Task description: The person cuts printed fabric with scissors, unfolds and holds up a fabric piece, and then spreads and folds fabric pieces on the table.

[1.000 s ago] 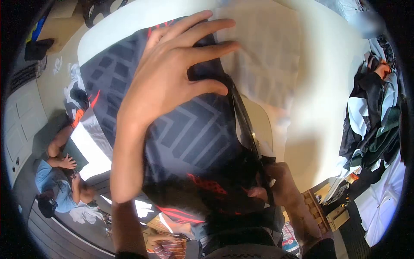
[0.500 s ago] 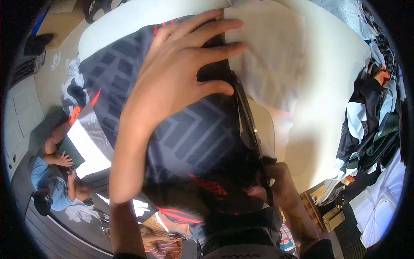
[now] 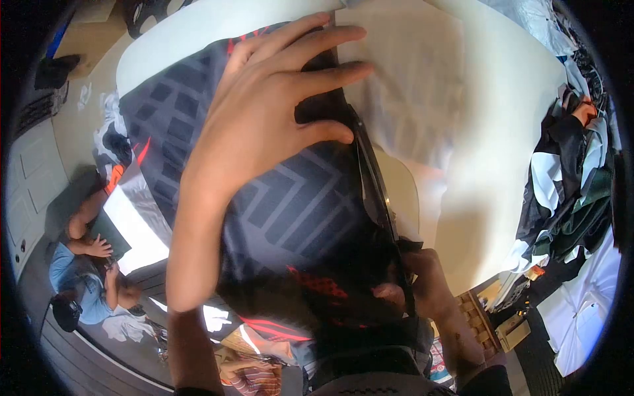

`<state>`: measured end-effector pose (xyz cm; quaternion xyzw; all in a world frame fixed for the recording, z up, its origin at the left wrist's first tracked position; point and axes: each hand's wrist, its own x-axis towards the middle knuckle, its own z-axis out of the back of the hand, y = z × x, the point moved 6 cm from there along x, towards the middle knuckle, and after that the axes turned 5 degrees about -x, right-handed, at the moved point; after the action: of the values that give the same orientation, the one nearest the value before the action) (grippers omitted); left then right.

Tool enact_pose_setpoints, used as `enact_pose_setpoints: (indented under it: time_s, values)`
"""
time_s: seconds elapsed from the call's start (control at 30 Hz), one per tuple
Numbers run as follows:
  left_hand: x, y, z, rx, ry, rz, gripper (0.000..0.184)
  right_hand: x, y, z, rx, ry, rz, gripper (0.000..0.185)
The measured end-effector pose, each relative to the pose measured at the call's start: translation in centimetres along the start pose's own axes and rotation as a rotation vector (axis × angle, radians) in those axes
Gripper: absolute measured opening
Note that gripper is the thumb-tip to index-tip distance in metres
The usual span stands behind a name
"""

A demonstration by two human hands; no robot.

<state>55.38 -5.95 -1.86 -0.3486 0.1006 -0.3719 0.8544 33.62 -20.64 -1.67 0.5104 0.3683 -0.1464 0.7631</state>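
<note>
My left hand [image 3: 254,122] lies spread over dark patterned fabric [image 3: 297,211] with red accents, its fingertips reaching past the cut edge. My right hand [image 3: 429,284] grips a pair of black scissors [image 3: 378,175] at the lower right. The blades point away from me along the fabric's right edge, just below my left thumb. A pale, see-through sheet [image 3: 416,86] with a faint matching pattern lies right of the blades. The scissors' handles are partly hidden by my right fingers and the dark fabric.
The white table [image 3: 502,132] has a rounded edge. A heap of dark and white cloth [image 3: 568,185] lies at its right, near a white bundle [image 3: 584,310]. On the left sits a person in a blue shirt [image 3: 86,280]; another person in striped clothing [image 3: 257,379] is below.
The view has shifted slightly. Both hands keep nearly the same places on the fabric and scissors, and the gap between the scissor blades looks a little narrower.
</note>
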Motion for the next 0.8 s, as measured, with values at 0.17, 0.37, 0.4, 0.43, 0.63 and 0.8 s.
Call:
enact_pose_setpoints:
  time_s: [0.17,0.37,0.4,0.43,0.63,0.8]
  values:
    - [-0.1,0.0,0.0,0.01,0.004,-0.004,0.063,0.2,0.1,-0.1,0.029,-0.03,0.06,0.051]
    - [0.0,0.0,-0.1,0.006,-0.018,-0.017,0.064,0.4,0.2,0.0,0.051,0.013,0.061,0.052]
    - [-0.1,0.0,0.0,0.004,-0.024,-0.018,0.064,0.4,0.2,0.0,0.069,0.028,0.048,0.053]
    - [-0.1,0.0,-0.1,0.004,-0.025,-0.017,0.064,0.4,0.1,0.1,0.077,0.033,0.043,0.053]
    - [-0.1,0.0,0.1,0.0,-0.024,-0.009,0.065,0.8,0.6,0.3,0.101,0.002,0.123,0.054]
    - [-0.1,0.0,0.1,0.006,-0.02,-0.005,0.065,1.1,1.0,0.1,0.093,-0.001,0.129,0.055]
